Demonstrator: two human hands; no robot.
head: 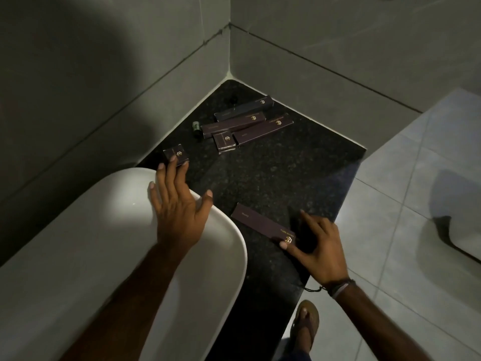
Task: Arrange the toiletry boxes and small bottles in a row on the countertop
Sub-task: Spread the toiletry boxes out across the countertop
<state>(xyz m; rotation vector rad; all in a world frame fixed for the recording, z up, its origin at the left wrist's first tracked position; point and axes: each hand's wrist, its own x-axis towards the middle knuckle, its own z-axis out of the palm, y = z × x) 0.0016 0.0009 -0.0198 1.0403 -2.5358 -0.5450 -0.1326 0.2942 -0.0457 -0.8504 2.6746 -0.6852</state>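
Observation:
On the black speckled countertop [273, 173] lie dark purple toiletry boxes with gold logos. A small cube box [173, 153] sits near the left wall; the fingertips of my left hand [177, 204] rest on its near edge, fingers spread. A long flat box [257, 224] lies near the front edge, and my right hand [316, 246] pinches its logo end with thumb and fingers. Three long boxes [244, 121] and a short box [224, 142] lie bunched toward the corner. A small bottle [195, 127] stands left of them; a dark bottle [231, 99] sits in the corner.
A white oval basin [109, 230] fills the lower left, under my left forearm. Grey tiled walls [299, 48] meet at the corner behind the counter. Beyond the counter's right edge is the grey tiled floor [403, 204], with a sandalled foot [304, 327].

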